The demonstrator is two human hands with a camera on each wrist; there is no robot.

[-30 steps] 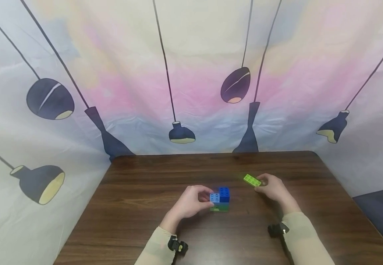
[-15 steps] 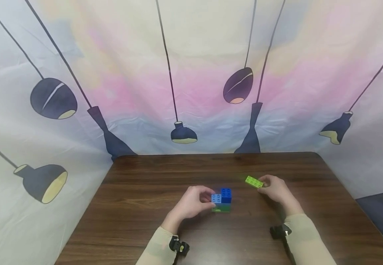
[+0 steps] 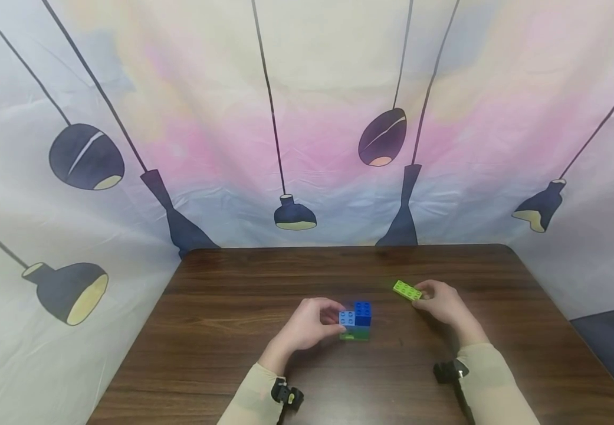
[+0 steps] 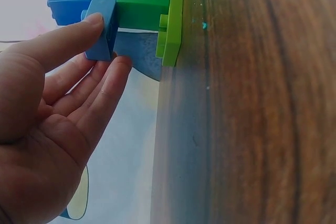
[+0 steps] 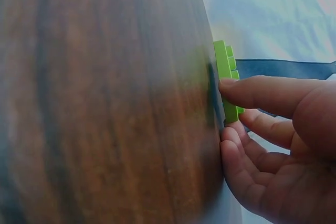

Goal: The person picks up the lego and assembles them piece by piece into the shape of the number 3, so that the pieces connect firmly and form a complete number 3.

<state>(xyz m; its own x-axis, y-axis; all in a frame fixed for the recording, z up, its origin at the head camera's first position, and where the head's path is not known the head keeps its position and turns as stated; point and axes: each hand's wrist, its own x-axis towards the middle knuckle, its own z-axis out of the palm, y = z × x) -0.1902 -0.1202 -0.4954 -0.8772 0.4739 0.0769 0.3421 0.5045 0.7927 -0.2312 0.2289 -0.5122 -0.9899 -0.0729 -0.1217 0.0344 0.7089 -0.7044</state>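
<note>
My left hand (image 3: pixel 307 323) pinches the light blue toy brick (image 4: pixel 107 17) of a small stack, thumb on one side and fingers on the other. A dark blue brick (image 3: pixel 362 313) tops that stack. Beneath the light blue piece come a green brick (image 4: pixel 144 3) and, against the table, a flat lime green brick (image 4: pixel 176 27). Farther right, my right hand (image 3: pixel 442 304) pinches the near end of a second flat lime green brick (image 3: pixel 407 290), studs up. In the right wrist view this brick (image 5: pixel 224 69) sits at or just above the tabletop; contact is unclear.
Both hands work over a dark wood-grain table (image 3: pixel 232 277) with rounded far corners. Behind it hangs a pastel cloth (image 3: pixel 328 147) printed with dark lamps. Each wrist wears a small black camera (image 3: pixel 287 395).
The head view has shifted very slightly. Both hands keep their places, and neither the stack nor the flat lime green brick has visibly moved on the table.
</note>
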